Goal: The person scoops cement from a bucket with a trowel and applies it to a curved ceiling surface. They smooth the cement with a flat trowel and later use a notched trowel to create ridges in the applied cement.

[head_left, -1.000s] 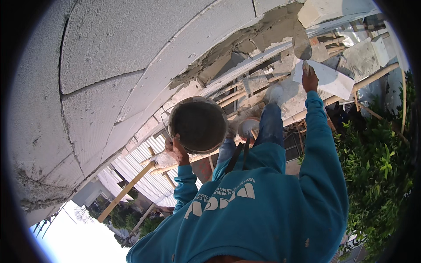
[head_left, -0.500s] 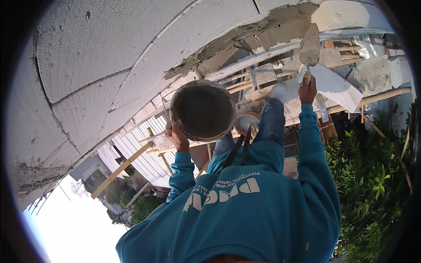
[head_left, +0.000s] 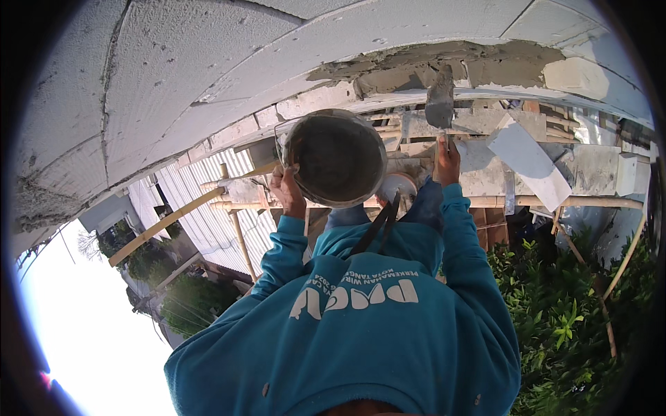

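My left hand (head_left: 288, 191) is closed on the rim of a round dark bucket (head_left: 334, 158), whose shadowed inside looks grey and wet. In my right hand (head_left: 447, 161) is the handle of a trowel (head_left: 439, 104); its blade is coated with grey mortar and points away from me at the wall. Just past the blade, wet mortar (head_left: 485, 71) lies in a long band on the wall ledge. A pale block (head_left: 576, 78) sits at the right end of that band.
A wall of large light-grey blocks (head_left: 194, 62) curves across the far side. Below are scaffold planks (head_left: 479, 170) and bamboo poles (head_left: 541, 202), with a white board (head_left: 531, 161) on them. A second, smaller bucket (head_left: 399, 186) stands between my legs. Leafy shrubs (head_left: 562, 319) grow lower right.
My right hand has brought the trowel leftward, away from the pale block and nearer the bucket. The left hand keeps its hold on the bucket. My view has shifted too.
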Motion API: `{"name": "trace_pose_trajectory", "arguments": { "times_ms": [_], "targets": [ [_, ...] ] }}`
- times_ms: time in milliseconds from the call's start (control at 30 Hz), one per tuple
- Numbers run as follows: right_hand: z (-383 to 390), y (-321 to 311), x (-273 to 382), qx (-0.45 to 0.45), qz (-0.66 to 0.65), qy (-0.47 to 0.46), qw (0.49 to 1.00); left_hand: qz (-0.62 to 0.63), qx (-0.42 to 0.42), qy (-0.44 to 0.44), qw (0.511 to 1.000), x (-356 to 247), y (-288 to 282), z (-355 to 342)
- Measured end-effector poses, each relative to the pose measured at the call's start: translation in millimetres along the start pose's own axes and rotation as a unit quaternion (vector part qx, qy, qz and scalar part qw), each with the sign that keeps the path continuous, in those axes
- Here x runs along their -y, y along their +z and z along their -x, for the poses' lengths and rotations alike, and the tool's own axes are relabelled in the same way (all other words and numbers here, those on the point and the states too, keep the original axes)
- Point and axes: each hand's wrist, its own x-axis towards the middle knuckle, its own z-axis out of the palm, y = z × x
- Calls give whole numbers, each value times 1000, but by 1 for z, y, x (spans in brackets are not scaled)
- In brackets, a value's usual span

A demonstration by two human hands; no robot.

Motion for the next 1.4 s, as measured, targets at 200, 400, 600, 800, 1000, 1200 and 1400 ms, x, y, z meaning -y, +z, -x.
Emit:
{"name": "trace_pose_trajectory", "arguments": {
  "times_ms": [200, 400, 600, 800, 1000, 1200, 1400],
  "targets": [
    [19, 75, -3, -13, 15, -56, 998, 2, -51, -10, 999, 4, -79, -28],
    [49, 142, 22, 36, 62, -35, 997, -3, -93, -18, 996, 13, -152, -47],
    [74, 185, 16, 94, 102, 14, 990, -13, -171, 12, 985, 14, -192, -56],
    [70, 263, 3, -26, 180, -56, 982, -8, -208, -27, 978, 30, -212, -60],
    [96, 275, 4, 20, 215, 10, 976, 5, -225, -36, 974, 48, -228, -57],
    [125, 194, -9, 62, 263, -69, 960, 27, -219, -30, 975, 66, -218, -70],
    [163, 140, 138, 112, 332, -261, 899, 18, -194, -1, 981, 35, -185, -78]
  ]
}}
